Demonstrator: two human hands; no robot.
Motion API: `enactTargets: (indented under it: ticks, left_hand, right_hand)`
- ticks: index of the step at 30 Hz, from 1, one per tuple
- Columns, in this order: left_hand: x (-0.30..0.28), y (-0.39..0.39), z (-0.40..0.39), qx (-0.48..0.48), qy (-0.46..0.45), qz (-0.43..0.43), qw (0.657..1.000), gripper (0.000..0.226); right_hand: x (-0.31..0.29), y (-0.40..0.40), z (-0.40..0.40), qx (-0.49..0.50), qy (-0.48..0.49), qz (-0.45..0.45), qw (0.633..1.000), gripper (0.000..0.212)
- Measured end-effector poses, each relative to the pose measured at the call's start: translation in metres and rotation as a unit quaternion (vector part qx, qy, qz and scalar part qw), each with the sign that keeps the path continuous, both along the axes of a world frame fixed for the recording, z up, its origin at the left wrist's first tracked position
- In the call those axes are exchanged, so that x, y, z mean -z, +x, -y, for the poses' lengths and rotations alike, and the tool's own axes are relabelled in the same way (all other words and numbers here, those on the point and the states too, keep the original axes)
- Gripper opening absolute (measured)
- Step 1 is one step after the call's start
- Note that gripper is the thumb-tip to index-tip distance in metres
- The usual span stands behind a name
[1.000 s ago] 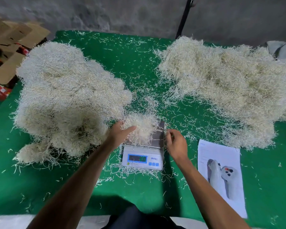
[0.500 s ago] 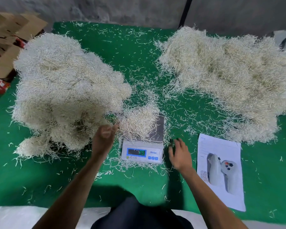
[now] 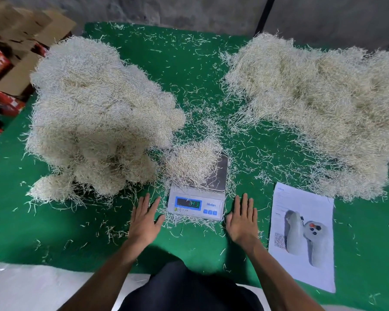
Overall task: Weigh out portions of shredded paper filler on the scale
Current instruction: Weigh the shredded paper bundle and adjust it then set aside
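Filler clump (image 3: 192,161) sits on scale (image 3: 197,198), frame centre. Looks featherlight, springy, sheds strands easy, so scoop loosely from both sides. Left hand (image 3: 143,221) and right hand (image 3: 241,218) flat on green cloth (image 3: 189,70), fingers straight, holding nothing.

head view: single, worn on the person's head | faces forward and steeply down over the green table (image 3: 189,70) | close above the scale (image 3: 197,204) (wide-angle, edges bowed) | forearms enter from the bottom edge

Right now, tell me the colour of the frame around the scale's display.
Blue, around the dark display on the white scale; head view.
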State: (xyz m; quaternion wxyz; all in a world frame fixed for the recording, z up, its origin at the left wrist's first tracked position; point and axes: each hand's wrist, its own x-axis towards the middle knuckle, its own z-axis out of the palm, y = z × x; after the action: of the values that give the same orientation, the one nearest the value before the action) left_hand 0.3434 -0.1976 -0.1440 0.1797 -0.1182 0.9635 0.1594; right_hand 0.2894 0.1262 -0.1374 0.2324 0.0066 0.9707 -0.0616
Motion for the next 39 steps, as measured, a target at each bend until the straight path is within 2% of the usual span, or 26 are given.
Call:
enactTargets:
  ticks: [7, 10, 12, 14, 17, 19, 22, 24, 25, 27, 29, 33, 37, 39]
  left_hand:
    - [-0.001, -0.001, -0.002, -0.007, 0.012, 0.0, 1.0, 0.072]
    - [-0.016, -0.01, -0.004, -0.038, 0.041, 0.004, 0.998, 0.066]
    - [-0.038, -0.026, -0.01, -0.082, 0.075, -0.067, 0.992, 0.048]
    - [-0.065, -0.045, -0.021, -0.107, 0.085, -0.165, 0.977, 0.036]
    - [-0.104, -0.08, -0.047, -0.128, 0.134, -0.281, 0.942, 0.038]
    - [-0.123, -0.108, -0.063, -0.113, 0.169, -0.307, 0.93, 0.048]
    - [-0.135, -0.146, -0.078, -0.022, 0.1, -0.204, 0.973, 0.075]
    - [-0.131, -0.163, -0.082, 0.013, 0.071, -0.118, 0.99, 0.087]
    - [-0.127, -0.169, -0.083, 0.022, 0.064, -0.086, 0.994, 0.09]
    - [-0.119, -0.176, -0.085, 0.033, 0.05, -0.045, 0.997, 0.094]
    - [-0.113, -0.181, -0.086, 0.035, 0.041, -0.054, 0.997, 0.09]
    - [-0.106, -0.187, -0.088, 0.013, 0.047, -0.103, 0.994, 0.067]
    - [-0.102, -0.191, -0.089, -0.021, 0.092, -0.127, 0.987, 0.066]
    - [-0.097, -0.191, -0.088, -0.026, 0.091, -0.124, 0.988, 0.065]
  right_hand:
    - [-0.005, 0.001, -0.003, -0.007, -0.014, -0.012, 1.0, 0.069]
    - [-0.018, -0.015, -0.007, 0.034, -0.045, -0.034, 0.998, 0.061]
    - [-0.037, -0.041, -0.008, 0.083, -0.102, -0.062, 0.989, 0.042]
    - [-0.063, -0.07, 0.001, 0.109, -0.167, -0.124, 0.972, 0.033]
    - [-0.096, -0.111, 0.025, 0.041, -0.201, -0.244, 0.948, 0.048]
    - [-0.112, -0.136, 0.045, -0.054, -0.18, -0.261, 0.947, 0.064]
    - [-0.125, -0.161, 0.072, -0.189, -0.122, -0.182, 0.957, 0.092]
    - [-0.124, -0.168, 0.084, -0.253, -0.066, -0.117, 0.958, 0.095]
    - [-0.122, -0.171, 0.087, -0.266, -0.053, -0.09, 0.958, 0.085]
    - [-0.118, -0.175, 0.087, -0.265, -0.062, -0.06, 0.96, 0.049]
    - [-0.118, -0.18, 0.084, -0.261, -0.083, -0.052, 0.96, 0.03]
    - [-0.135, -0.208, 0.077, -0.193, -0.156, -0.034, 0.968, 0.035]
    - [-0.167, -0.252, 0.061, -0.161, -0.202, -0.086, 0.962, 0.035]
    - [-0.184, -0.274, 0.049, -0.097, -0.232, -0.123, 0.96, 0.035]
